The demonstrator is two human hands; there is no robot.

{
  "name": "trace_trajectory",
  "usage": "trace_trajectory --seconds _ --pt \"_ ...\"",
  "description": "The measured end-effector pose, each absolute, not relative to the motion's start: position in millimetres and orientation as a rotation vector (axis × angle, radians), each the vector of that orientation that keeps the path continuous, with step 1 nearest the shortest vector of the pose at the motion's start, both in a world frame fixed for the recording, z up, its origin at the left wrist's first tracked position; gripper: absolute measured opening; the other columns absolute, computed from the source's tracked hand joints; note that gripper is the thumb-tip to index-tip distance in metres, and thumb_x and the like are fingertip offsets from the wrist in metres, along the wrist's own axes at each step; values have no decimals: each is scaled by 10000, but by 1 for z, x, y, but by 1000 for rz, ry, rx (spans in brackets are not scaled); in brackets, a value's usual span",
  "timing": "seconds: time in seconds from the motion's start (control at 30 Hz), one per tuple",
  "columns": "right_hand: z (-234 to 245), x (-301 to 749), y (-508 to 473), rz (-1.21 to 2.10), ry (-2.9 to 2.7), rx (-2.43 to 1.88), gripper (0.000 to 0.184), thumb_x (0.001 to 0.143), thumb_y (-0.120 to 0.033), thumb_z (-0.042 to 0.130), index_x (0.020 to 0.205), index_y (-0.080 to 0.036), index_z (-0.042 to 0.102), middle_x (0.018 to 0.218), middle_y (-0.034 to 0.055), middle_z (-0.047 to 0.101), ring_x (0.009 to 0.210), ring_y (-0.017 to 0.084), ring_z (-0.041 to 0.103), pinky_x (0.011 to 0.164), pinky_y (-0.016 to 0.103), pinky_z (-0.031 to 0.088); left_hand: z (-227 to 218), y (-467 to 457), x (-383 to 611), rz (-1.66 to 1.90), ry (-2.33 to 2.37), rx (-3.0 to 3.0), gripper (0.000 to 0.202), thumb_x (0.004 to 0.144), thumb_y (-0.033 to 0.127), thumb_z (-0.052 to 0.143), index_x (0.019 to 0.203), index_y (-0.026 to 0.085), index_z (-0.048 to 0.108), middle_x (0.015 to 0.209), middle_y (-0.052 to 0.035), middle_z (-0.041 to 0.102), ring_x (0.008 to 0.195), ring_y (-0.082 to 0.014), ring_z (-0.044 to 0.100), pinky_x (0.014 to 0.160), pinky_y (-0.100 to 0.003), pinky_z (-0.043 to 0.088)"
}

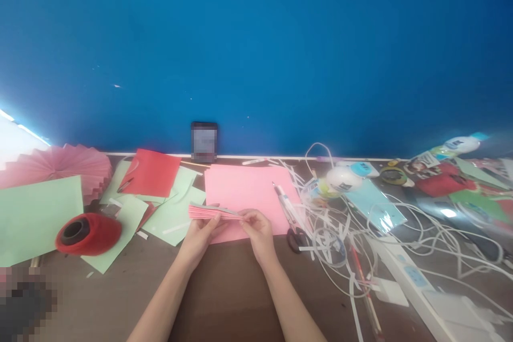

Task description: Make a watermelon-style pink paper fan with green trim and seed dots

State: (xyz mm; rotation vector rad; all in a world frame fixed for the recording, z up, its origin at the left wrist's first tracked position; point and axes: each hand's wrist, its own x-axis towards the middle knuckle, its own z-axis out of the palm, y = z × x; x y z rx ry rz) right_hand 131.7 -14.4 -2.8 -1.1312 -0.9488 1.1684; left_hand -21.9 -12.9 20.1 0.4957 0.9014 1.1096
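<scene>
Between my two hands is a narrow strip of pink paper folded in accordion pleats [212,213], held level. My left hand [203,232] grips its left part, thumb on the near side and fingers behind. At the right end, my right hand [256,227] pinches the pleats between thumb and fingers. Under and behind them lies a pile of flat pink paper sheets [244,184]. A pen [281,195] rests on the right side of that pile, with dark-handled scissors [295,240] close by.
Left stand a red spool of thread [100,234], green sheets [40,214], a red sheet [154,173] and a pink pleated paper fan [60,165]. Right are tangled white cables and paper strips, a glue bottle [344,177] and a power strip [404,272]. A blue wall [256,53] rises behind.
</scene>
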Motion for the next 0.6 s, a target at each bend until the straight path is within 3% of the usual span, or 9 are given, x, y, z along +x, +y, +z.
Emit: trace_trajectory --seconds 0.43,0.6 --pt "1 132 -15 1179 -993 -1126 103 680 -243 652 754 -202 593 773 19 599 786 172 548 760 317 418 21 -13 -21 1116 859 486 552 706 295 667 1179 137 430 1055 -130 613 1032 -267 557 952 -454 401" --pt "4 129 -15 1155 -1034 -1120 101 650 -215 672 684 -204 578 773 13 587 783 169 542 763 313 416 20 -14 -22 1121 955 520 510 687 292 685 1130 169 464 1106 -128 590 1032 -261 556 945 -444 406"
